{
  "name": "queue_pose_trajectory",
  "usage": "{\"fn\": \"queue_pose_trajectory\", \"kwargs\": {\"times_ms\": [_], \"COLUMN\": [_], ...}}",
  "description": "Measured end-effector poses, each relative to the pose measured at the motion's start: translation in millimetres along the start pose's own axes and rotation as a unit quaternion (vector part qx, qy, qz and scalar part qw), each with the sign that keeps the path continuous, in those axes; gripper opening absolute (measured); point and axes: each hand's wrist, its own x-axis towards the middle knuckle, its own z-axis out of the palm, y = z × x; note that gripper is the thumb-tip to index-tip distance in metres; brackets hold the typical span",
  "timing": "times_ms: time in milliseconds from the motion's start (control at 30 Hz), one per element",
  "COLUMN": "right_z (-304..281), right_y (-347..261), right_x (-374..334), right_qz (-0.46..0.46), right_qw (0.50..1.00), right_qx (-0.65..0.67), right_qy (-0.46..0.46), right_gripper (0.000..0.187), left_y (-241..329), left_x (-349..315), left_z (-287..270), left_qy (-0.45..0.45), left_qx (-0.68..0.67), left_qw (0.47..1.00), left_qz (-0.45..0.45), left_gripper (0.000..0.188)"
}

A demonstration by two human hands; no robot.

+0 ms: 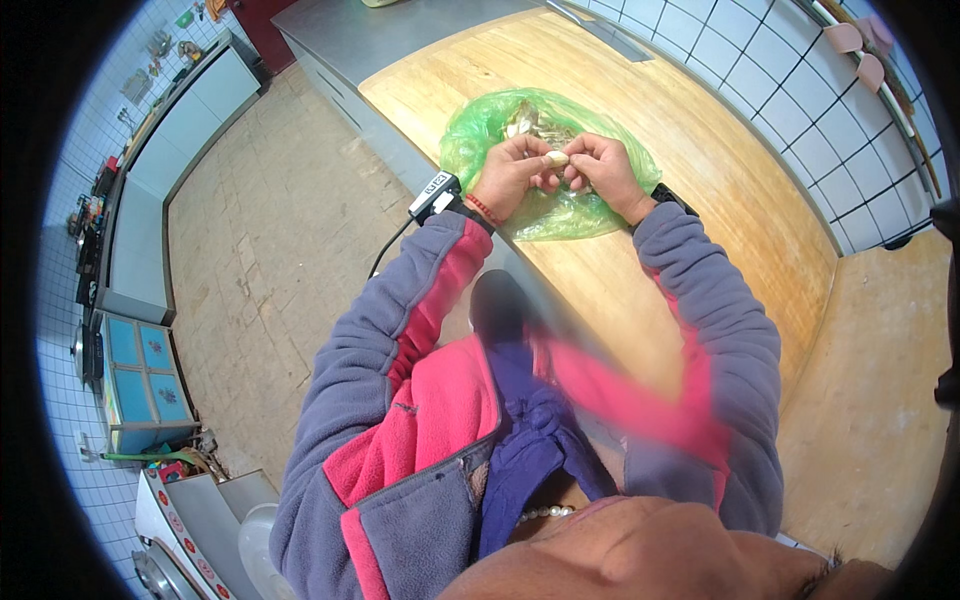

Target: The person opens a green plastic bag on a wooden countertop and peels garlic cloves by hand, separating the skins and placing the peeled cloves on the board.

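A small pale piece that looks like a garlic clove is pinched between the fingertips of both hands. My left hand grips its left end, thumb and fingers closed. From the other side my right hand meets it, its fingers curled and touching the piece too. Both hands are over a crumpled green plastic bag, which lies opened out on the wooden board. Brown and whitish dry bits, like husks or peel, show inside the bag just beyond my fingers. The bag's contents under my hands are hidden.
The wooden board covers the counter, with a cleaver-like flat metal blade near the tiled wall. A grey countertop continues at the far left. A white device with a black cable sits at my left wrist.
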Motion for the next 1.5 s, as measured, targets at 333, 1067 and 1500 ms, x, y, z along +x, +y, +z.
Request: {"fn": "queue_pose_trajectory", "kwargs": {"times_ms": [333, 1067, 1500], "right_z": [1.9, 1.3, 0.9], "right_y": [-2.3, 1.0, 1.6], "right_x": [-1.5, 1.0, 1.2], "right_qz": [-0.005, 0.002, 0.001], "right_qw": [1.000, 1.000, 1.000], "right_qx": [0.013, 0.012, 0.015], "right_qy": [0.004, 0.009, 0.008], "right_gripper": [0.010, 0.011, 0.011], "left_y": [-1.0, -5.3, -3.8], "left_x": [0.2, -0.7, -0.3], "left_z": [-1.2, 6.3, 6.4], "left_qy": [0.009, 0.005, 0.012], "left_qx": [0.005, 0.084, 0.059], "left_qw": [1.000, 0.994, 0.997], "left_qz": [0.000, 0.071, 0.053], "left_gripper": [0.012, 0.012, 0.013]}}
